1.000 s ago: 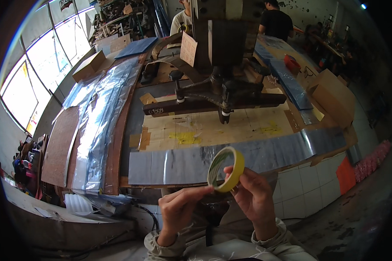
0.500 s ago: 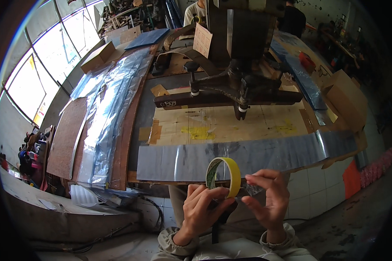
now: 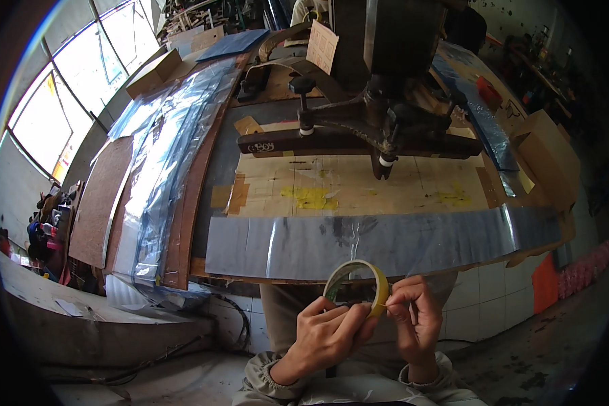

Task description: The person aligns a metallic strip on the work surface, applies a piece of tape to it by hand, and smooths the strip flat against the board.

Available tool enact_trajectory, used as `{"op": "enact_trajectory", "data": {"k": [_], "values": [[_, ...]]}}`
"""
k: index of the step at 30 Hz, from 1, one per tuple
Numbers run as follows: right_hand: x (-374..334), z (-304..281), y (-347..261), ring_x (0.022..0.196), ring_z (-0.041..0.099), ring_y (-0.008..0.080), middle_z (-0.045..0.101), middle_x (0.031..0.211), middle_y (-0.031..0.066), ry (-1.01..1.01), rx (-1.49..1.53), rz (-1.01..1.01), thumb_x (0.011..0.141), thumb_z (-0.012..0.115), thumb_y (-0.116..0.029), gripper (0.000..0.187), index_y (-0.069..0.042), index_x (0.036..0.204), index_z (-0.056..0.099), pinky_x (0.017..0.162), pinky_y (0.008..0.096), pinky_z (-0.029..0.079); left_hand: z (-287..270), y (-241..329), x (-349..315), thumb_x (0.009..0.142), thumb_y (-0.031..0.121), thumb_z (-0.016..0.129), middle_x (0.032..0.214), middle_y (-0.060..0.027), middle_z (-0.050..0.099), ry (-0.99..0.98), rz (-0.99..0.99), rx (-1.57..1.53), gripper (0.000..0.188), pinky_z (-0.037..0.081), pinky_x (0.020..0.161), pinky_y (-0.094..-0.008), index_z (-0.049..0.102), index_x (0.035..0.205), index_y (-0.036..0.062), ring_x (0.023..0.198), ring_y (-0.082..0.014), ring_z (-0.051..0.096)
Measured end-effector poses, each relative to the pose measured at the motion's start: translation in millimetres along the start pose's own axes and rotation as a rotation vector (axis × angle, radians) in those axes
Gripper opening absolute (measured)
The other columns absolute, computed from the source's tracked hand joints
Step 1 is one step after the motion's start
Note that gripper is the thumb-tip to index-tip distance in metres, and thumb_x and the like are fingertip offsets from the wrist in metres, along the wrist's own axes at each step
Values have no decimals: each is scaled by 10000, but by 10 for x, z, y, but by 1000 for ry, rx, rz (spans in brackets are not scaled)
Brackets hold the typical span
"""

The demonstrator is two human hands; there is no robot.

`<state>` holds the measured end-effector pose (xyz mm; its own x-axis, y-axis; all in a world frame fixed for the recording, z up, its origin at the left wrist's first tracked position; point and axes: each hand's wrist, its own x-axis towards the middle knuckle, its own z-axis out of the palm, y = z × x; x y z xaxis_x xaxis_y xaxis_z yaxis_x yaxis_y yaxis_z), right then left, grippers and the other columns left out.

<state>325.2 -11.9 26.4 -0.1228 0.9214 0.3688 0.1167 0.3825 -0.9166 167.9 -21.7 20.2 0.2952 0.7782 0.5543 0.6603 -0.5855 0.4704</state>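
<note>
My left hand (image 3: 326,340) grips a roll of yellow adhesive tape (image 3: 381,289) by its lower rim, fingers wrapped round the ring. The roll stands on edge, its open core partly facing me. Thumb and fingers of my right hand (image 3: 418,314) are pinched together at the roll's right side, where a small bit of yellow tape meets them. How much tape they hold is hidden. Just beyond both hands, a long grey sheet (image 3: 413,240) lies along the near edge of the workbench.
A dark metal press (image 3: 379,122) with a crossbar rests over a pale wooden board (image 3: 386,186). Clear plastic-wrapped blue strips (image 3: 176,162) lie on the left. Cardboard boxes (image 3: 545,152) stand at the right. Two people are partly visible beyond the press.
My right hand has moved in from spread fingers to a pinch against the tape roll. The roll has come slightly lower and turned. My view has shifted a little.
</note>
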Motion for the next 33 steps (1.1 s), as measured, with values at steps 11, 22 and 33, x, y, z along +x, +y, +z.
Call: {"op": "enact_trajectory", "data": {"k": [11,22,33], "values": [[72,-148,48,860,554,174,567,947,141,-41,274,14,835,597,35,118,-2,931,538,806,288,454,-41,-11,131,800,238,707,523,85,513,12,-2,95,175,300,469,-218,586,750,122,433,-32,478],[18,-165,-99,657,603,188,629,734,54,-72,-373,-134,701,762,-115,123,-54,769,680,638,306,482,37,-33,-100,831,224,669,524,83,384,-59,164,201,161,263,443,-194,599,785,86,430,-2,391],[15,-101,-96,631,594,166,608,718,35,-14,-339,-267,723,756,-146,127,-68,785,676,525,266,475,-39,15,-144,827,269,683,546,92,436,-30,164,234,195,249,452,-197,627,803,83,427,1,392]]}}
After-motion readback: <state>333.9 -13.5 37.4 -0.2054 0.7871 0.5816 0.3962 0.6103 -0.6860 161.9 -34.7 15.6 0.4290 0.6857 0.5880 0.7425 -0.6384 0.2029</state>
